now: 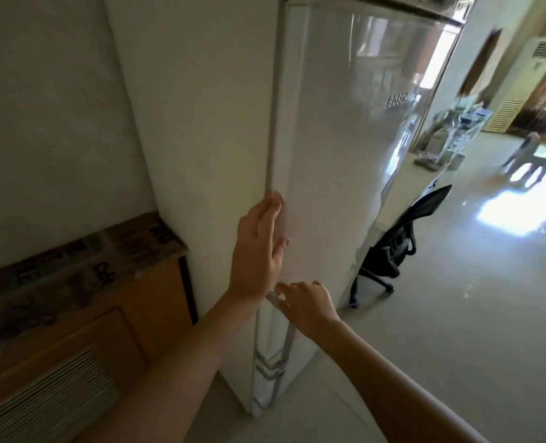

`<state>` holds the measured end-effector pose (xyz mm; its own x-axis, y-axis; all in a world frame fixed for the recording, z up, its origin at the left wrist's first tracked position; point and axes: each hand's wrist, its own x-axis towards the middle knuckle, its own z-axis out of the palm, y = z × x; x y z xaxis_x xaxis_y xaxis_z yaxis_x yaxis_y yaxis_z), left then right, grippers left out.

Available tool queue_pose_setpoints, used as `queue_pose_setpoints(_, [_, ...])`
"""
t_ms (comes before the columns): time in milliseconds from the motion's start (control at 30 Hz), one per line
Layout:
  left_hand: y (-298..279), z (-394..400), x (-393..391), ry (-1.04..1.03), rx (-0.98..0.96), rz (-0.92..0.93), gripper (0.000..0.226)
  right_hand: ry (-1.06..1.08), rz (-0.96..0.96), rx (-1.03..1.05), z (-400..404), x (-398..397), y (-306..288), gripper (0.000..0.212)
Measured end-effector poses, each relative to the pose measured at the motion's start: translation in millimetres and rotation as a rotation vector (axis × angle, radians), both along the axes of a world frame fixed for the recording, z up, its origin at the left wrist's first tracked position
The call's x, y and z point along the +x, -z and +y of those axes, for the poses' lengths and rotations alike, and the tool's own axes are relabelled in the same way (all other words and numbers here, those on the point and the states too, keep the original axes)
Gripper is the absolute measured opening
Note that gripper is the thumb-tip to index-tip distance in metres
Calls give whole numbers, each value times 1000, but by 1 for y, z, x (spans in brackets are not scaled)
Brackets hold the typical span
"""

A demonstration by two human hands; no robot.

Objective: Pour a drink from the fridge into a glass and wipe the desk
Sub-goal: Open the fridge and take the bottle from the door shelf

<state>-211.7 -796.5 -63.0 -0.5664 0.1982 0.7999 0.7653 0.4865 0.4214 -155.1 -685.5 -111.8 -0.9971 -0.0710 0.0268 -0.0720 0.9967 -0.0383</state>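
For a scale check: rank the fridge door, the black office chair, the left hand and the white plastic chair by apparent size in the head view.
1. fridge door
2. black office chair
3. left hand, near the camera, so its rank against the chair is unsure
4. white plastic chair, far off

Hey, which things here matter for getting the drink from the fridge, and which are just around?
For the job: fridge, its door handle, left hand, right hand.
Just around: office chair, wooden cabinet, standing air conditioner, plastic stool.
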Motion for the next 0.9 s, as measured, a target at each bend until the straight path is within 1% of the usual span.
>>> queue_pose_setpoints(300, [1,4,1,44,37,0,76,44,38,-32,3,-2,13,23])
queue_pose_setpoints(467, [2,1,2,74,33,-14,74,41,52,10,6,-1,15,21])
queue_pose_setpoints(667, [1,-2,2,118,5,-23,79,47,69,32,7,3,13,18])
queue_pose_setpoints(733, [2,2,9,151,-20,15,79,42,56,56,15,15,11,18])
queue_pose_setpoints(767, [4,4,13,182,-28,38,79,38,45,56,21,23,10,20])
queue_pose_setpoints(833, [4,11,23,263,-10,39,78,41,44,19,34,42,3,30])
queue_pose_setpoints(900, [3,18,31,343,-2,19,74,92,123,-50,43,60,-5,39])
